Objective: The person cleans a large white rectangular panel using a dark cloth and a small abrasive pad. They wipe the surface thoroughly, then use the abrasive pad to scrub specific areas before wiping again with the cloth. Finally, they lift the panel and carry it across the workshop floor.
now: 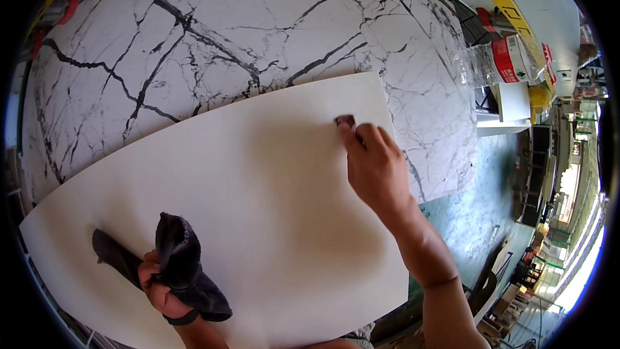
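Note:
A large white panel [258, 174] lies in front of me on top of a white sheet with black marble veins [219, 19]. Near the panel's far right corner, my right hand [380, 163] pinches a small dark reddish-brown piece [345, 120] at its surface. Too little of that piece shows to name its kind. At the lower left, my left hand [157, 292] is closed around a bunched dark grey cloth [177, 252]. A dark flat end [115, 253] sticks out to the left of this fist; I cannot tell whether it belongs to the same cloth.
Beyond the marble sheet's right edge lies a clear plastic bottle [500, 63] with a red and white label. A yellow slotted strip [500, 3] runs along the upper right. Greenish floor [452, 226] shows at the right, with shelving and stacked goods farther off.

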### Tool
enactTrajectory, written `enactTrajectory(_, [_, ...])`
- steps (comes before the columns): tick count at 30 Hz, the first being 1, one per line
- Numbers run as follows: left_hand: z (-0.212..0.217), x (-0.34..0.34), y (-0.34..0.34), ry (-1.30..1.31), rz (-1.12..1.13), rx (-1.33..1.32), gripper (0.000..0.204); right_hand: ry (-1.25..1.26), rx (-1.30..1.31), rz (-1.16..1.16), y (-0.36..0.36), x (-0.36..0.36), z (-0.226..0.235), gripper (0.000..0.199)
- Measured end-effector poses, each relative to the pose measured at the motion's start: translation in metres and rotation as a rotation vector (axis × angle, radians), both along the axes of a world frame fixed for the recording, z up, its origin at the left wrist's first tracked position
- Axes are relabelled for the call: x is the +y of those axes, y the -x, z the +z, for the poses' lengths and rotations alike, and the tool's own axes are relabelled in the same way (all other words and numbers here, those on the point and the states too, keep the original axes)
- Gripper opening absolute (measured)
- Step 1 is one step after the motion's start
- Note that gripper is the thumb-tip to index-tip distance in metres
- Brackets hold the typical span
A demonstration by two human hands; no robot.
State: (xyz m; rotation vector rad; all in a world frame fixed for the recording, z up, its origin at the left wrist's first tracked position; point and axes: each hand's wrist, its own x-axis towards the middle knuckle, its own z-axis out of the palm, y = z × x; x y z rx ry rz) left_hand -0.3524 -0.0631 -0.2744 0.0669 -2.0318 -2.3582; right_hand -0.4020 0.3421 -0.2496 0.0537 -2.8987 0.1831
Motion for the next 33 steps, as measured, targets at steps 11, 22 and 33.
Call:
enactTrajectory(11, [0.005,0.004,0.001,0.012,0.02,-0.011,0.019,0.055,-0.11,0.038,-0.021,-0.005,0.008,0.034])
enactTrajectory(22, [0.002,0.0,0.0,0.011,-0.006,0.0,0.019,0.037,-0.039,0.01,-0.013,-0.022,-0.001,0.023])
enactTrajectory(33, [-0.002,-0.007,-0.001,0.011,-0.06,0.054,0.018,0.096,-0.103,0.033,-0.013,-0.027,0.004,0.028])
